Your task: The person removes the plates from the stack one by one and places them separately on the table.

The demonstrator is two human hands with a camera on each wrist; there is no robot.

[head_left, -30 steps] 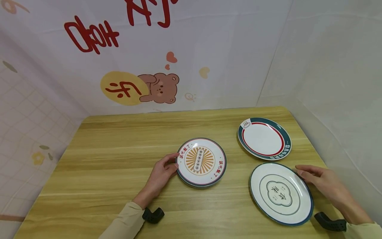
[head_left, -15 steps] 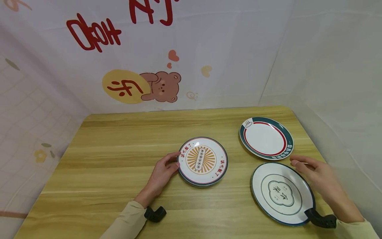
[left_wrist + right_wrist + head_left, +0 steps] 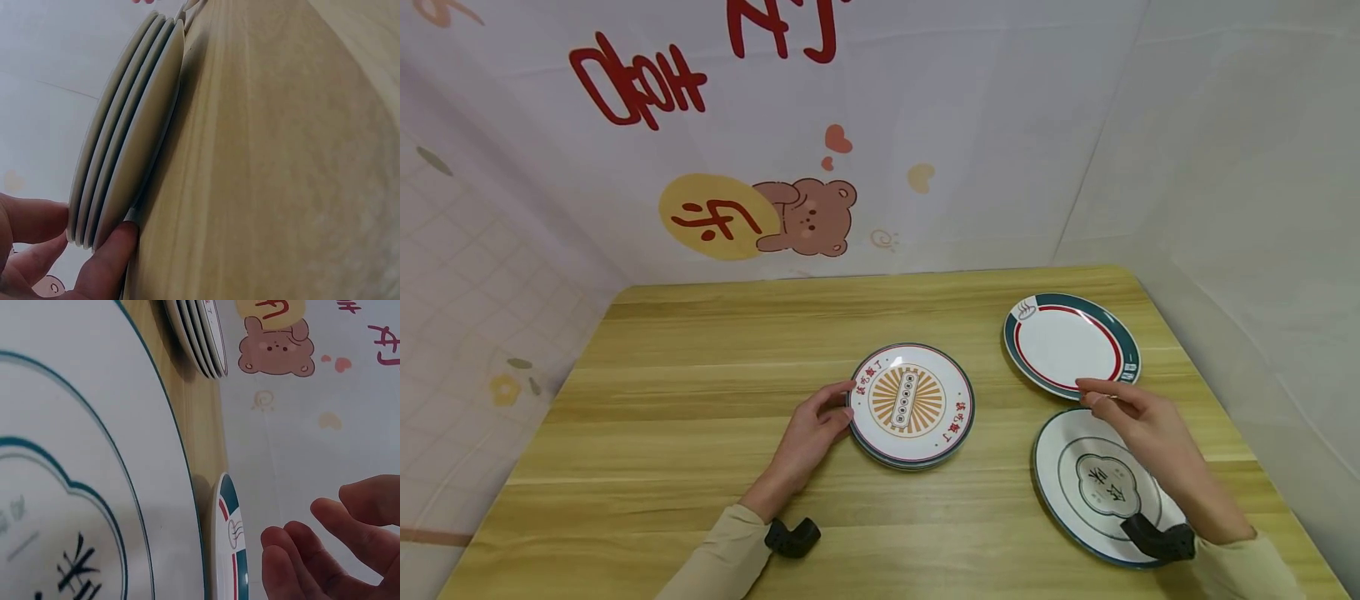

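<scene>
A stack of small plates [image 3: 909, 404], the top one white with an orange sunburst and red lettering, stands mid-table. My left hand [image 3: 805, 429] holds its left rim; in the left wrist view the fingers [image 3: 37, 219] and thumb [image 3: 109, 262] meet the rims of several stacked plates. My right hand [image 3: 1150, 429] hangs over the far right part of a large white plate [image 3: 1097, 517] with a blue rim and a framed motif. Its fingers [image 3: 281, 562] are loosely bent and hold nothing. Behind lies a green-rimmed plate [image 3: 1063, 346], its near edge overlapped by the right fingertips in the head view.
The wooden table [image 3: 700, 375] meets a white printed cloth [image 3: 970, 125] with a cartoon bear at the back. Another pale cloth [image 3: 1262, 250] borders the right side. A dark strap-like wrist device [image 3: 1157, 540] covers part of the large plate.
My right hand has left the right edge of the large plate and moved left, over it and towards the green-rimmed plate. The left hand stays at the stack. The plates have not moved.
</scene>
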